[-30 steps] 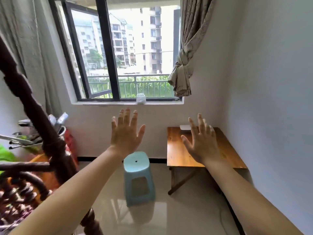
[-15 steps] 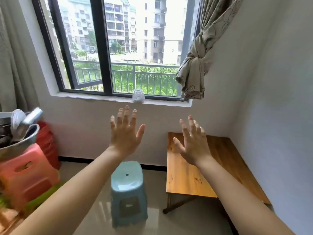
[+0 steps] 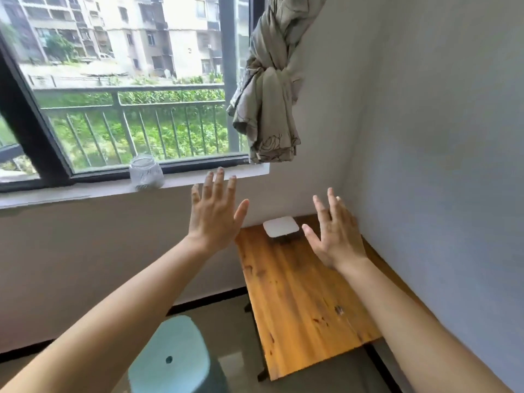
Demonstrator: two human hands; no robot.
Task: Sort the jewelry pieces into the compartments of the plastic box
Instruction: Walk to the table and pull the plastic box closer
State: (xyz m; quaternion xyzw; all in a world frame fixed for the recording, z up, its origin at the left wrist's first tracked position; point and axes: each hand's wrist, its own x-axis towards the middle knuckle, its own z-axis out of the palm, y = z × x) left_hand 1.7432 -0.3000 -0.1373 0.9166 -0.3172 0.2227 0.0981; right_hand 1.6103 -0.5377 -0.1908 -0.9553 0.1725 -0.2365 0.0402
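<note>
A small white box (image 3: 280, 226) with a closed lid sits at the far end of a low wooden table (image 3: 300, 296) in the room's corner. No jewelry pieces show. My left hand (image 3: 215, 214) is raised in the air left of the table, fingers spread, holding nothing. My right hand (image 3: 336, 236) hovers above the table's far end, just right of the box, also spread and empty. Neither hand touches the box.
A light blue plastic stool (image 3: 173, 361) stands on the tiled floor left of the table. A glass jar (image 3: 146, 173) rests on the window sill. A knotted curtain (image 3: 269, 89) hangs above the table. The grey wall (image 3: 439, 165) borders the table's right side.
The view has moved closer to the corner and the table, and the furniture at left has left the view. Both hands stay raised and spread; the white box now shows between them.
</note>
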